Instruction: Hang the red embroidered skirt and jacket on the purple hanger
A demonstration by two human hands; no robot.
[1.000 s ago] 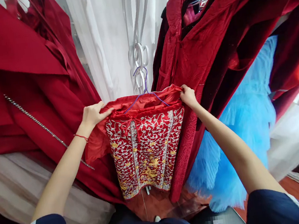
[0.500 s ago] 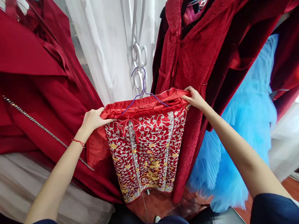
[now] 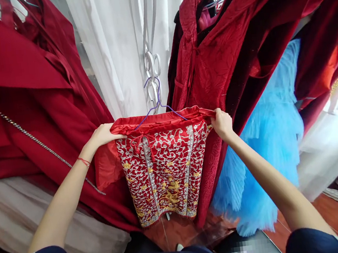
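In the head view, an embroidered red skirt (image 3: 165, 172) is held up at the middle of the scene, between two crowded rows of hanging garments. Its waistband is plain glossy red satin and is stretched flat from side to side. Below the band the panel is covered densely with silver scrollwork and gold motifs on a red ground, and two silver vertical bands run down it. A short red fringe is seen along the scalloped hem. A loose fold of plain red lining hangs out at the skirt's left side.

The left end of the waistband is grasped by the left hand (image 3: 102, 134), its grip closed on the satin; a red string bracelet (image 3: 83, 160) is worn on that wrist. The right end is pinched in the clenched grip of the right hand (image 3: 222, 124).

A purple wire hanger (image 3: 158, 107) rises from the middle of the waistband, in front of a white curtain (image 3: 110, 47). Red gowns (image 3: 30, 98) hang to the left, one crossed by a beaded strap (image 3: 45, 148). A dark red patterned robe (image 3: 210, 64) touches the skirt's right edge, and a blue tulle dress (image 3: 269, 139) hangs beyond it.
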